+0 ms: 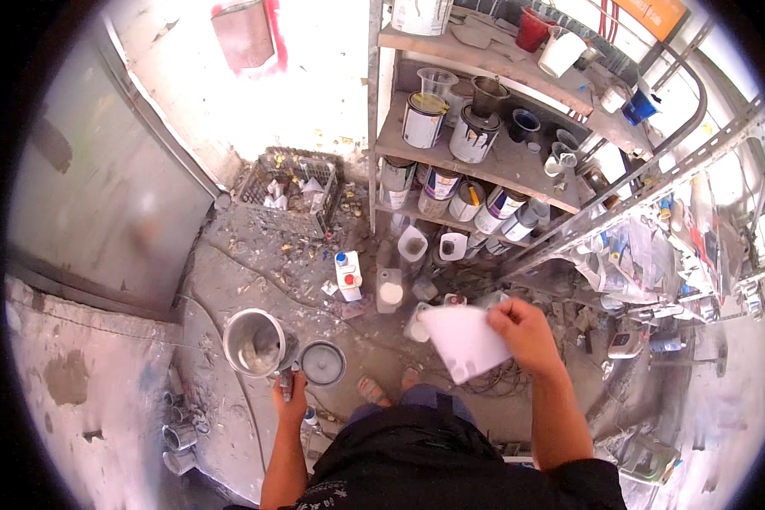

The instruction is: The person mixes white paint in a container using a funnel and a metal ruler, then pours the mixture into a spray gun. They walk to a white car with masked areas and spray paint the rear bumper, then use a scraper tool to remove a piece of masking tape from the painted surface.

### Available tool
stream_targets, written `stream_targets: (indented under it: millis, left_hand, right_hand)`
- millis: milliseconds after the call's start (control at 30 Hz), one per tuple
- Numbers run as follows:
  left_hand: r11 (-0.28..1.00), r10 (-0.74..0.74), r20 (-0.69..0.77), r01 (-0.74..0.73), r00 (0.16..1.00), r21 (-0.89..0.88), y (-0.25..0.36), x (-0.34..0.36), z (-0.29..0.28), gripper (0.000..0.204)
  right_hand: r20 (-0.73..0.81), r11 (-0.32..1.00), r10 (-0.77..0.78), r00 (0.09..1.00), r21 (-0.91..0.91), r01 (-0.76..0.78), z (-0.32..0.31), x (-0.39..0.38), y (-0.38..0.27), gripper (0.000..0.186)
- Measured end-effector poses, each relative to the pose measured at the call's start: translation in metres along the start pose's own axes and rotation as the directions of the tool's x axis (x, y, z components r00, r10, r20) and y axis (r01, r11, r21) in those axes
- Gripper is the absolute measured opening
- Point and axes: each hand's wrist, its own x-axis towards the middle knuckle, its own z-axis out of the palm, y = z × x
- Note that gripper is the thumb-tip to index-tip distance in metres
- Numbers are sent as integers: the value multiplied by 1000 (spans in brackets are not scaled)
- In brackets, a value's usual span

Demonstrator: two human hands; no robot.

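Note:
My left hand [290,399] grips the handle of a spray gun [288,381] with an open metal cup [254,342] on it; the cup's inside looks pale and stained. Beside it, lower on the floor, lies a round grey lid [321,363]. My right hand [523,331] pinches a white paper cone strainer [467,344], held flattened above some small containers on the floor.
A metal shelf [484,170] of paint cans and cups stands ahead. A debris-filled plastic crate [287,195] sits by the wall; containers [348,274] stand on the dirty floor with hoses. Plastic-covered items crowd the right; a grey door [102,178] is at left.

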Motion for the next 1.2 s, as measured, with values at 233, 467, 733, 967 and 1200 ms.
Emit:
stream_targets:
  millis: [233, 467, 733, 967, 1200]
  left_hand:
    - [989, 108, 52, -112, 993, 93, 1, -35, 24, 15]
    - [931, 290, 187, -322, 939, 174, 16, -59, 54, 13]
    - [944, 146, 166, -187, 975, 273, 58, -52, 28, 16]
    - [985, 101, 122, -116, 987, 128, 15, -10, -48, 21]
    - [953, 258, 115, -272, 959, 132, -23, 49, -110, 16]
  right_hand:
    - [3, 985, -172, 985, 32, 172, -11, 45, -5, 18]
    - [390, 767, -258, 884, 639, -58, 17, 49, -12, 23]
    - [108, 814, -581, 807, 99, 573, 60, 5, -55, 19]
    - [575, 923, -300, 761, -27, 384, 61, 2, -124, 32]
    - [981, 928, -10, 193, -63, 366, 176, -7, -90, 37]
